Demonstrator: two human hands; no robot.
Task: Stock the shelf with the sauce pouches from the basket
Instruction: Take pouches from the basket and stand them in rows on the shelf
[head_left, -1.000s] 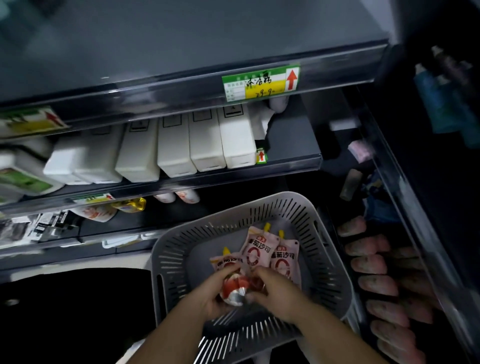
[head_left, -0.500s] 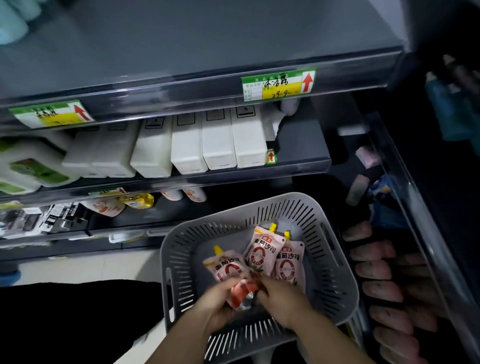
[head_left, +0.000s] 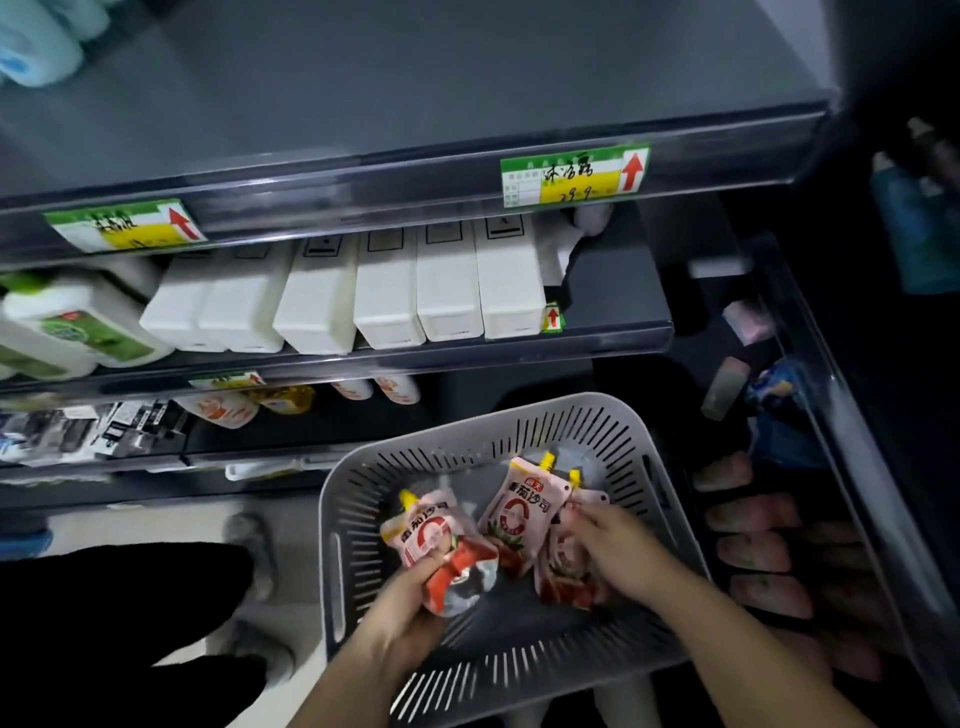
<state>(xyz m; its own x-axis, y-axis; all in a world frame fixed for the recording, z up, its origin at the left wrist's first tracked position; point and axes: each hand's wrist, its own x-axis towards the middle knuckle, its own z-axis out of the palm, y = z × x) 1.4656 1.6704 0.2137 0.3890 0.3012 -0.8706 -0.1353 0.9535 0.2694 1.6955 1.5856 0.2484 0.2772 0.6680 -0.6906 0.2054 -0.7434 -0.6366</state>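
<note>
A grey slotted basket (head_left: 618, 431) sits low in front of the shelves and holds three pink sauce pouches with yellow caps. My left hand (head_left: 415, 597) grips the left pouch (head_left: 431, 535) by its lower end. The middle pouch (head_left: 519, 514) lies loose in the basket. My right hand (head_left: 618, 551) lies over the right pouch (head_left: 566, 561), fingers curled on it. Similar pouches (head_left: 223, 410) lie on the dark lower shelf (head_left: 332, 431) behind the basket.
White rectangular containers (head_left: 389, 291) line the middle shelf, with green-labelled bottles (head_left: 67, 332) at its left. Green-and-yellow price tags (head_left: 571, 174) sit on the upper shelf edge. A side rack with pale packets (head_left: 753, 519) stands at the right. A dark-clothed leg (head_left: 119, 613) is at lower left.
Both hands were together on one pouch at the basket's front. Now they have parted: the left keeps that pouch, the right has moved right onto another pouch. The view shifted slightly.
</note>
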